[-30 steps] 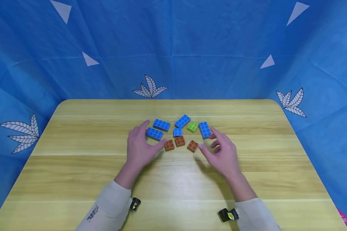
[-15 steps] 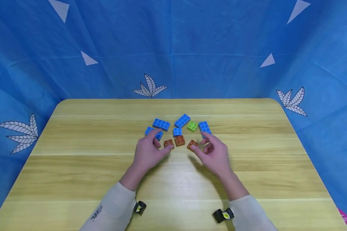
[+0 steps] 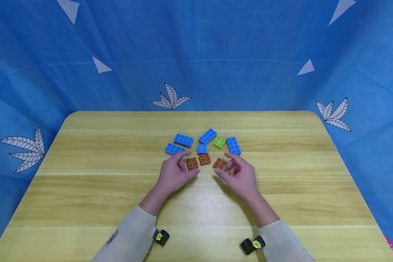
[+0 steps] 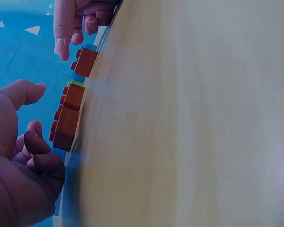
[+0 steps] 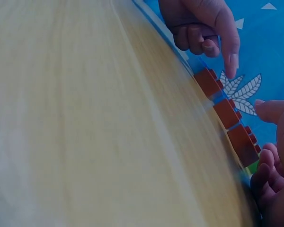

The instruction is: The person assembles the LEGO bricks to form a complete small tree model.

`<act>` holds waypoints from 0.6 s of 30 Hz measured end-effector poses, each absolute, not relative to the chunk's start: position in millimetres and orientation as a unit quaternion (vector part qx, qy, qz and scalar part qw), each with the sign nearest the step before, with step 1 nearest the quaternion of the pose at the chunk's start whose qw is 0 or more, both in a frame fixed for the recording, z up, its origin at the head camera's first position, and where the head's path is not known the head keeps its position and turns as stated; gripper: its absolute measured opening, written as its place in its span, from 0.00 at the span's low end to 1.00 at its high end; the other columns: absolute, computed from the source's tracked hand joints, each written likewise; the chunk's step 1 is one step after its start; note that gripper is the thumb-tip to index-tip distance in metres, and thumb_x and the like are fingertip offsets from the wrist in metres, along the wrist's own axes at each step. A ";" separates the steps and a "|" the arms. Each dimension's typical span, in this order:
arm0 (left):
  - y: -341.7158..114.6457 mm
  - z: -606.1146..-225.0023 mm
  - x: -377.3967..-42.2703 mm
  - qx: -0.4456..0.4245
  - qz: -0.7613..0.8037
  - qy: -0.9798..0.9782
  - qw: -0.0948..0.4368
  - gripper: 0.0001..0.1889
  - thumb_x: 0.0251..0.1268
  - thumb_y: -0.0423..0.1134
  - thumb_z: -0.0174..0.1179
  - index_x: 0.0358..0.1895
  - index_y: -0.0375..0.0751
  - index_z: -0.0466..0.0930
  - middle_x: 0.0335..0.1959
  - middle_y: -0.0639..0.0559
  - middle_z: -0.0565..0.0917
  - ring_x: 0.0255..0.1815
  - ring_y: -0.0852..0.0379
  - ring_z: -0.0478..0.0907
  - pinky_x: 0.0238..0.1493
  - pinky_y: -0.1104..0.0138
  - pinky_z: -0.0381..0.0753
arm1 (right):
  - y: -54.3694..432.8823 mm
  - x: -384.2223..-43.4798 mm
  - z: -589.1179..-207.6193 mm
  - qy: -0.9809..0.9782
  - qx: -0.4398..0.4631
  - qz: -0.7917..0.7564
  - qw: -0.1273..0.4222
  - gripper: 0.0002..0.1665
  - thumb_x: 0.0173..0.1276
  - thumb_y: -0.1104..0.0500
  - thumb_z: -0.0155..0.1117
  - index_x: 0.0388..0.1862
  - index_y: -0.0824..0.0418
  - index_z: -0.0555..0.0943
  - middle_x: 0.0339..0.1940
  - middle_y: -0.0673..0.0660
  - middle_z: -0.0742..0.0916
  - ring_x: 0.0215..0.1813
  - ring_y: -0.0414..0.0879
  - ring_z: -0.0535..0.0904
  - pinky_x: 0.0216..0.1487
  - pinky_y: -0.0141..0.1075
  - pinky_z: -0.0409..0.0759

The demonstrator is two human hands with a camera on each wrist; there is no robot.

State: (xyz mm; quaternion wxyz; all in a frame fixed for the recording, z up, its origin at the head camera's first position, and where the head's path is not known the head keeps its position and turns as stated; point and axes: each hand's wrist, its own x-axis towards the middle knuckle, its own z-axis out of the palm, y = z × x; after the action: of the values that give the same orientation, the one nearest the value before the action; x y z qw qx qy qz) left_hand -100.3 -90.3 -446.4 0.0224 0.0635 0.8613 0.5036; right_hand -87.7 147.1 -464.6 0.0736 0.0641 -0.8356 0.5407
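Observation:
My left hand (image 3: 174, 175) hovers at the left brown brick (image 3: 192, 163), thumb on its near side and index finger beyond it, with a gap between them. Likewise, my right hand (image 3: 239, 177) has its thumb and index finger spread around the right brown brick (image 3: 219, 163), the other fingers curled loosely. Neither hand visibly grips a brick; contact of the right fingers is unclear. Between the hands lies a third brown brick (image 3: 204, 159), against a small blue brick (image 3: 202, 149). In the left wrist view, the left thumb (image 4: 31, 92) stands apart from the brown bricks.
Behind the hands lie a green brick (image 3: 219, 142) and several long blue bricks, among them one at the right (image 3: 233, 146) and one partly covered by the left hand (image 3: 174, 148). The wooden table (image 3: 101, 156) ends at a blue curtain (image 3: 216, 83).
Both hands have moved inward and toward the near side, from beside the blue bricks to the outer brown bricks. Thumb and index finger have come closer together on each hand. The bricks stay put.

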 end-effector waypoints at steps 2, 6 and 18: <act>-89.6 -448.1 -100.7 0.056 0.507 0.860 0.026 0.32 0.51 0.41 0.78 0.61 0.38 0.78 0.22 0.53 0.75 0.21 0.55 0.71 0.25 0.64 0.72 | 147.4 -88.3 -466.0 -0.836 0.059 0.541 0.074 0.34 0.53 0.61 0.82 0.59 0.65 0.80 0.32 0.56 0.82 0.23 0.45 0.73 0.22 0.29 0.72; -88.7 -450.0 -101.9 0.043 0.505 0.861 0.032 0.30 0.52 0.40 0.78 0.61 0.40 0.79 0.22 0.52 0.75 0.21 0.55 0.71 0.24 0.64 0.72 | 148.8 -90.1 -469.0 -0.832 0.055 0.548 0.073 0.34 0.52 0.62 0.83 0.58 0.66 0.81 0.32 0.57 0.82 0.24 0.45 0.73 0.24 0.30 0.73; -88.5 -452.4 -106.0 0.038 0.476 0.878 0.044 0.30 0.53 0.39 0.77 0.60 0.40 0.80 0.22 0.53 0.75 0.22 0.55 0.72 0.27 0.63 0.73 | 152.8 -91.0 -468.1 -0.843 0.031 0.535 0.045 0.29 0.48 0.63 0.84 0.51 0.65 0.83 0.31 0.58 0.80 0.25 0.45 0.72 0.25 0.30 0.72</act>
State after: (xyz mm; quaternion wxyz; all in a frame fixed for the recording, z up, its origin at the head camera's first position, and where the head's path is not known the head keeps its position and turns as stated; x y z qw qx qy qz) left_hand -106.0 -88.5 -452.4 0.0443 0.0382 0.8776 0.4758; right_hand -91.0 152.8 -468.1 0.0453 0.0312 -0.8429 0.5353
